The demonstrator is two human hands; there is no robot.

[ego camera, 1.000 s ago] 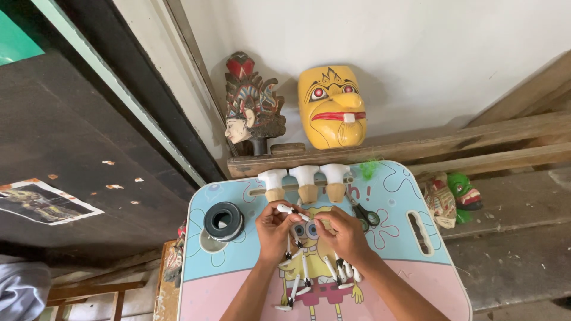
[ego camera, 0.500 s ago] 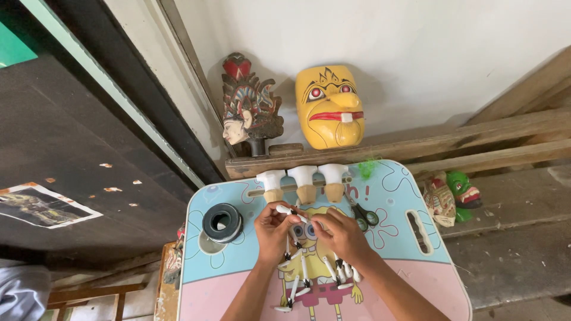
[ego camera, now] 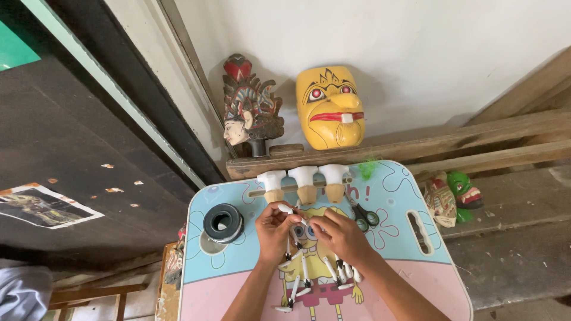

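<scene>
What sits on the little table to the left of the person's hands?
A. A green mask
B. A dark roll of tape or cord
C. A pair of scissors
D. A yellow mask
B: the dark roll lies on the table beside the left hand, while the scissors lie past the right hand and the yellow mask stands on the wooden ledge behind.

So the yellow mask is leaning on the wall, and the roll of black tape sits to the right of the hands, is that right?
Not quite. The head view shows the roll of black tape to the left of the hands, beside the left hand; the right hand is next to the scissors. The yellow mask does lean on the wall.
</scene>
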